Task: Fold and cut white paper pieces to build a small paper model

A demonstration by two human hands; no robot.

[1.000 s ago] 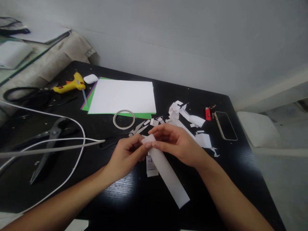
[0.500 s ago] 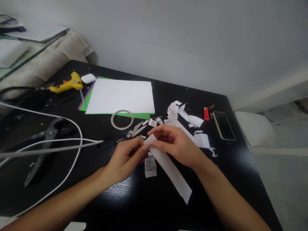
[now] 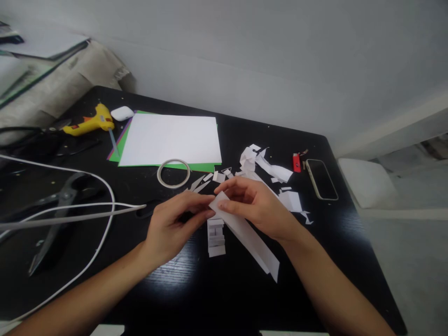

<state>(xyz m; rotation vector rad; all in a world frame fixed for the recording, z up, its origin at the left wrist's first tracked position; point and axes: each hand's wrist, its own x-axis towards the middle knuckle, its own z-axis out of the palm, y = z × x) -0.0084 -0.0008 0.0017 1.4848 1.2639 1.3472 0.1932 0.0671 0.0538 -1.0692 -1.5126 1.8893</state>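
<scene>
A long white paper strip (image 3: 250,240) slants from between my hands toward the lower right, its far end bent. My right hand (image 3: 257,205) pinches the strip near its upper end, thumb on top and fingers behind. At the strip's upper left corner, my left hand (image 3: 175,221) has thumb and index fingertips closed on the edge. Just below the fingertips lies a small folded white paper piece (image 3: 216,238) with step-like creases. Scissors (image 3: 199,184) lie behind my left hand, which covers their middle; the blades point to the upper right.
White paper scraps (image 3: 262,165) lie beyond my right hand. A tape ring (image 3: 174,173), stacked paper sheets (image 3: 171,140) and a yellow glue gun (image 3: 93,120) are at the back. Pruning shears (image 3: 65,205) and a white cable (image 3: 110,186) occupy the left. A red lighter (image 3: 296,162) and phone (image 3: 322,179) sit right.
My left hand has shifted slightly left, its fingers now straighter at the strip's corner. The strip's lower end has risen a little. The whole view has drifted slightly.
</scene>
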